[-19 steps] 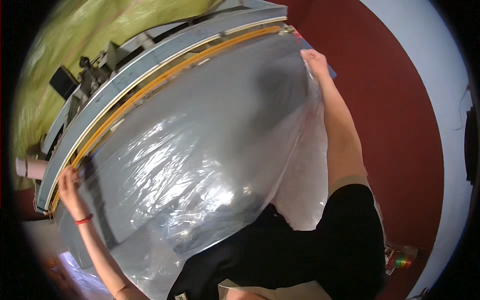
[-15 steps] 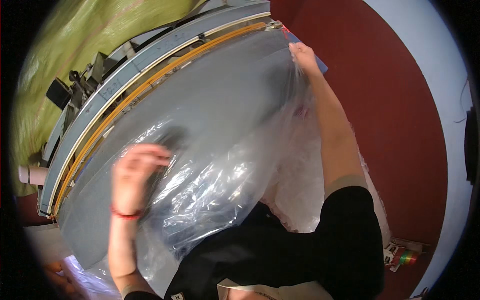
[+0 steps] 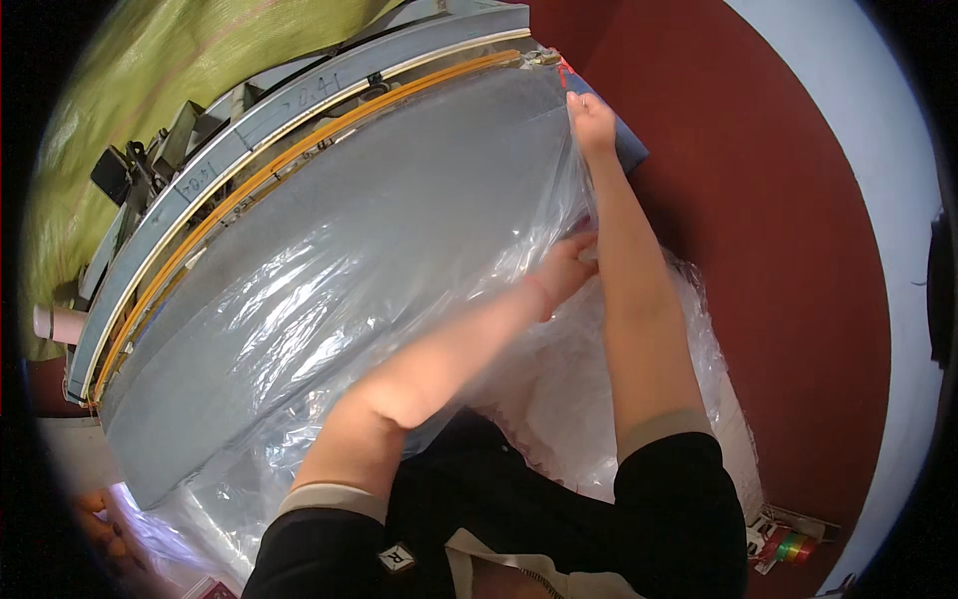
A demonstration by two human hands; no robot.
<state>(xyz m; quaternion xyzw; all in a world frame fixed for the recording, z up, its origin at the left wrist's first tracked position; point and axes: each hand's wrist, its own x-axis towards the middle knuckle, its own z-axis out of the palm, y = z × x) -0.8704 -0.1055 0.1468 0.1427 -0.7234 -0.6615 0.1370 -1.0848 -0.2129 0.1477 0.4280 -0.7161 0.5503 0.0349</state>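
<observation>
Right arm stretching far forward, nearly straight, right hand pinching with fingers closed, left arm bending at the elbow and crossing to the right, left hand gripping just beside the right forearm, thin band circling the left wrist, black sleeves covering both upper arms

Clear plastic sheet glossy, crinkled; grey table top matt, smooth.

Workshop or small factory floor. Long grey worktable with a yellow-orange strip and a pale metal rail along its far edge, machine fittings behind it, dark red floor, clear plastic sheeting spread over the table.
</observation>
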